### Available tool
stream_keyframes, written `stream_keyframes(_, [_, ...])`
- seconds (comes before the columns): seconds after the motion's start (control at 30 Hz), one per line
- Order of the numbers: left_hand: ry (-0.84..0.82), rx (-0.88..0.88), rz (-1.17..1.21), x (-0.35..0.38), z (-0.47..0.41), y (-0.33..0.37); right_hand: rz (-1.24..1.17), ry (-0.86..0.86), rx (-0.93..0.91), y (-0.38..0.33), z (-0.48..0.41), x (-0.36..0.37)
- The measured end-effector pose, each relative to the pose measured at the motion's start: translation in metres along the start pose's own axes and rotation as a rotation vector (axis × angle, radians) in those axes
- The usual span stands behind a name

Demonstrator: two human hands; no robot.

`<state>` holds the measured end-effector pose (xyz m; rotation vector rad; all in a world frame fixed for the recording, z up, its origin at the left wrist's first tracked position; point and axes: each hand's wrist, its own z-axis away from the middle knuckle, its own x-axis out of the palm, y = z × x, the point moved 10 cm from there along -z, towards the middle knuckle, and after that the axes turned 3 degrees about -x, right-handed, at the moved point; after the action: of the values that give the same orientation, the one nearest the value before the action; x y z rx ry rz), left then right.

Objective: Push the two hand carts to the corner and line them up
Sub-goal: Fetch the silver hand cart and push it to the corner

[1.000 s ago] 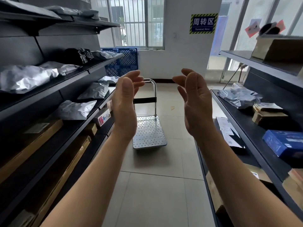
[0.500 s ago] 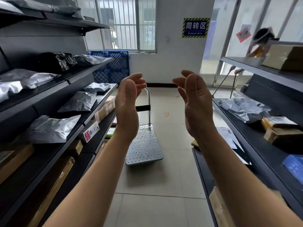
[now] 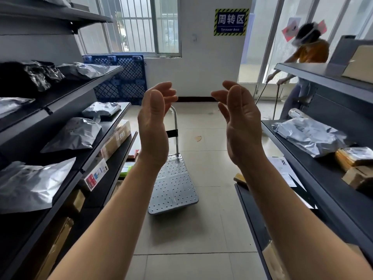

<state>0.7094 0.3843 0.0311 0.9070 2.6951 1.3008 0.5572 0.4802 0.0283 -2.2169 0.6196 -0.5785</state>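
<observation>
Nothing looks done yet: the left hand [image 3: 154,126] and right hand [image 3: 241,126] are raised, palms facing, fingers loosely spread and empty, while one platform hand cart [image 3: 173,184] stands untouched in the aisle ahead between the shelves. I can see only that one cart. The wall sign [image 3: 231,22] reads "周转区 / Turnover Area".

We held both bare forearms raised ahead of us, left hand [image 3: 154,126] and right hand [image 3: 241,123] upright, palms facing each other and apart, fingers loosely curled inward, thumbs nearest us, gripping nothing.
</observation>
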Motion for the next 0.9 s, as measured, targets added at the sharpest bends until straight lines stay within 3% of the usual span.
stream_keyframes(0.9, [0.046,0.017,-0.088,0.110,-0.195,-0.223,-0.093,-0.070,0.030,0.196,-0.257,-0.081])
